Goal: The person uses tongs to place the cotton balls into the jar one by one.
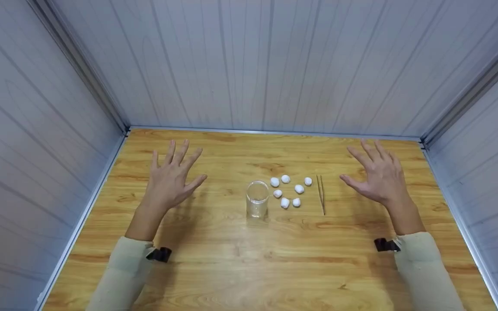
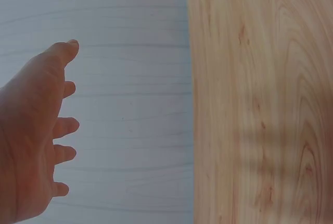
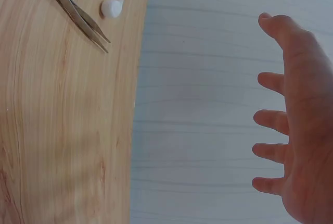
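Note:
My left hand (image 1: 169, 179) hovers over the left part of the table with its fingers spread, holding nothing. On the other side my right hand (image 1: 381, 178) is also spread and holds nothing. Nearest to the right hand lie metal tweezers (image 1: 323, 198), their tips toward the back wall; the right wrist view shows the tweezers (image 3: 78, 16) too. Several white cotton balls (image 1: 299, 188) are scattered just left of the tweezers. A clear glass cup (image 1: 257, 207) stands upright beside them, on the side toward the left hand.
The wood-grain table (image 1: 240, 268) is enclosed by a pale panelled back wall (image 1: 249, 65) and side walls (image 1: 28, 151). A metal strip (image 1: 275, 131) runs along the table's far edge. Each sleeve end carries a dark strap piece (image 1: 159, 254).

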Available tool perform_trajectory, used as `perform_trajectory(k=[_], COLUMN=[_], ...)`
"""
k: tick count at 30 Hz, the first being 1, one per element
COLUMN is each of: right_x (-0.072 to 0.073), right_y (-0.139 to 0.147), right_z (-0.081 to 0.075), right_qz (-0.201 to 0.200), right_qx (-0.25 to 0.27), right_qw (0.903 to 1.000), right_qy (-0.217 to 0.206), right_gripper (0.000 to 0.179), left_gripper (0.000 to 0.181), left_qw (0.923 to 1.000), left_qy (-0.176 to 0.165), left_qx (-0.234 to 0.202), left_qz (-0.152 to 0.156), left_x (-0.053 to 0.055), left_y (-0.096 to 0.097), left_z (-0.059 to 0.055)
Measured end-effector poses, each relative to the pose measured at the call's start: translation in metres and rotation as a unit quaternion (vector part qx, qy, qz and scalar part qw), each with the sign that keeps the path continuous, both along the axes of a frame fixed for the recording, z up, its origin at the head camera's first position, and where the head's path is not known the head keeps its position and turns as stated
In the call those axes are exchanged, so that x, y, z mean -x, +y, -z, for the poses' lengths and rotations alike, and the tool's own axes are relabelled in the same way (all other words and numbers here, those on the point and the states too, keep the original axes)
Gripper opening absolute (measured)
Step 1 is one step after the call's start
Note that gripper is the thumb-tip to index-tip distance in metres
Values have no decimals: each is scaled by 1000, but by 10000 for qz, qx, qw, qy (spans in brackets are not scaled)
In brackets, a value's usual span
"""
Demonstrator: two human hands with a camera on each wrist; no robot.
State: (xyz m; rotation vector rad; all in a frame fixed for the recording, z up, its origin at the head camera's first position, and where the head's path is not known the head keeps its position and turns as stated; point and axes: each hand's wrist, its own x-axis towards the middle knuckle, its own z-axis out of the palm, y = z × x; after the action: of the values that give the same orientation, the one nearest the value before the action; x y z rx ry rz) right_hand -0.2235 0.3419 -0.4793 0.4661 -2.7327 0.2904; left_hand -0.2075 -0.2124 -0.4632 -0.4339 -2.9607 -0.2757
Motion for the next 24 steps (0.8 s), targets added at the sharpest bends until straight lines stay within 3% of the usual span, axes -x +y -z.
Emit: perform_trajectory(k=[6,15,24], right_x=[-2,-3,-5], right_y=[0,-1,-2], right_z=[1,8,16], right_qz=[-93,-87,-74], right_qx=[161,495,789], right_qw=[9998,9985,9965], right_qy=[68,227,255], right_gripper=[79,78,74], left_gripper=[76,77,80], left_qw=[9992,9952,9776], left_qy=[-195,-61,-154], left_qx=[-354,-951,-2032], left_qz=[46,212,526], left_x=[4,9,13], left_y=[-6,-4,1], left_z=[1,9,14])
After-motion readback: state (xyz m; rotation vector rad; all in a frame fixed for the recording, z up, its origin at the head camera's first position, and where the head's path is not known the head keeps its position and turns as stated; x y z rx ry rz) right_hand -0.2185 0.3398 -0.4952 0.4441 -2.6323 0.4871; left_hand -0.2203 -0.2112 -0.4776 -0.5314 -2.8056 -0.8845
